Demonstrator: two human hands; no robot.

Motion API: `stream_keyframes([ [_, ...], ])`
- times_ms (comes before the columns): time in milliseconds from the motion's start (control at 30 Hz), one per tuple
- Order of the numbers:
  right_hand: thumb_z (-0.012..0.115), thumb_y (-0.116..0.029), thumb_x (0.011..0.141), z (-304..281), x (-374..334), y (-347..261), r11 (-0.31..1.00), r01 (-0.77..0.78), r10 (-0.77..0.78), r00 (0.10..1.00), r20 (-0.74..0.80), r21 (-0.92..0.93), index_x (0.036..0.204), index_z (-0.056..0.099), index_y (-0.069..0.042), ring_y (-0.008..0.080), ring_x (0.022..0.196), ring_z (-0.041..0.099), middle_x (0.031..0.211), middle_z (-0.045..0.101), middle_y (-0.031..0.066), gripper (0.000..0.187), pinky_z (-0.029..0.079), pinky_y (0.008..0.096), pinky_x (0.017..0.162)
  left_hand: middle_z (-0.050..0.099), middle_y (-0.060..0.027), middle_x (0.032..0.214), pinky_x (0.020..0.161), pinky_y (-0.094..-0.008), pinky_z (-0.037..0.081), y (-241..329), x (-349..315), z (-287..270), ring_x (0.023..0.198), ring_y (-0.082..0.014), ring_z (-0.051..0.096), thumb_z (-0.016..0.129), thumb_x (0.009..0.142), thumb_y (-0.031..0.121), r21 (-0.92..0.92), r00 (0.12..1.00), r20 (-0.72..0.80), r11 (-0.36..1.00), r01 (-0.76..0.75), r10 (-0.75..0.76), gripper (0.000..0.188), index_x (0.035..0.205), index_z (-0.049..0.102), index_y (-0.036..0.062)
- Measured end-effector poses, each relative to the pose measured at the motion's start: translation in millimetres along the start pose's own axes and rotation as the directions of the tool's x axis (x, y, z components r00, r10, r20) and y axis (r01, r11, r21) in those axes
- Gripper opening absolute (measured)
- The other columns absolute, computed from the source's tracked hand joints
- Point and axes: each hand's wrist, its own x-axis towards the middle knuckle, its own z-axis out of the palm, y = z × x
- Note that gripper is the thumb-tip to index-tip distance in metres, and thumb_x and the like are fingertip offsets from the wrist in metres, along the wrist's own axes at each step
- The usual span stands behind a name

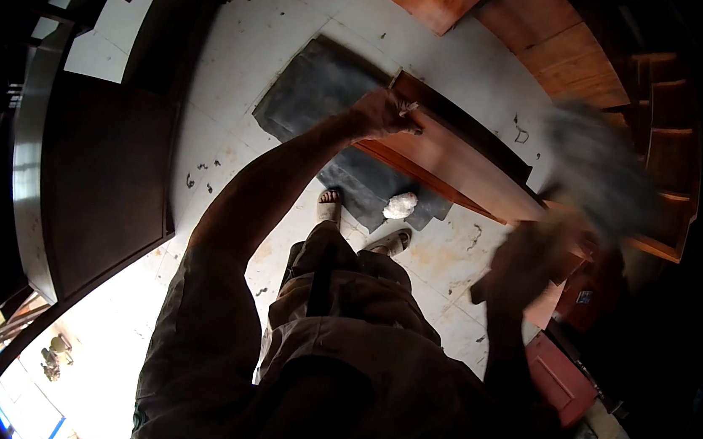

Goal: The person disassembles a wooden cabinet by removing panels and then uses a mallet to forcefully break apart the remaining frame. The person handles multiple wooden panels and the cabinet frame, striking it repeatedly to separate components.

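Observation:
My left hand (pixel 385 116) is closed on the far left end of a long reddish-brown wooden piece (pixel 467 165), with raised edges along its sides. The piece stretches away to the right and rests over a dark grey mat (pixel 318 85) on the floor. My right hand (pixel 523 266) is raised on the right, blurred by motion. Its fingers wrap round the handle of what looks like a mallet (pixel 603 172), whose bulky grey head is smeared. The right end of the wooden piece is partly hidden behind this hand. A crumpled white lump (pixel 400 206) lies on the mat near my feet.
Dark wooden furniture (pixel 105 187) stands on the left. Orange-brown wooden panels (pixel 546 39) and a shelved frame (pixel 671 149) are at the far right. A reddish panel (pixel 560 379) lies at the lower right. Small dark scraps (pixel 194 179) dot the pale tiled floor (pixel 238 82).

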Motion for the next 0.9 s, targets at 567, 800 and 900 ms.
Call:
stream_keyframes([
  [567, 0.055, -0.012, 0.097, 49, -3, 2, 0.612, -0.258, 0.294, 0.952, -0.088, -0.748, 0.153, 0.033, -0.01, 0.0393, 0.092, 0.07, 0.115, 0.066, 0.0277, 0.061, 0.054, 0.0429, 0.073, 0.066, -0.0059, 0.073, 0.065, -0.0318, 0.048, -20, -11, -7, 0.07, -0.0146, 0.061, 0.081, 0.079, 0.028, 0.03, 1.0, 0.0, 0.999, 0.019, -0.019, 0.025, 0.083, 0.067, 0.0085],
  [800, 0.05, -0.004, 0.097, 43, -18, -14, 0.669, -0.131, 0.038, 0.989, -0.142, -0.732, 0.155, 0.025, -0.006, 0.0199, 0.083, 0.067, 0.132, 0.061, 0.0169, 0.063, 0.052, 0.0284, 0.069, 0.067, -0.005, 0.073, 0.065, -0.0283, 0.049, -5, -13, -1, 0.069, -0.0092, 0.059, 0.082, 0.08, 0.019, -0.161, 1.0, 0.0, 0.987, 0.027, -0.027, 0.024, 0.075, 0.064, 0.005],
  [900, 0.049, -0.006, 0.098, 50, -6, 2, 0.542, -0.214, 0.296, 0.954, -0.054, -0.812, 0.155, 0.029, -0.011, 0.0294, 0.086, 0.069, 0.138, 0.058, 0.0161, 0.06, 0.053, 0.0335, 0.071, 0.064, -0.0037, 0.069, 0.064, -0.027, 0.049, 5, -16, -6, 0.067, -0.0073, 0.055, 0.085, 0.079, 0.016, -0.178, 0.997, -0.005, 0.981, 0.077, -0.079, 0.026, 0.071, 0.063, 0.0041],
])
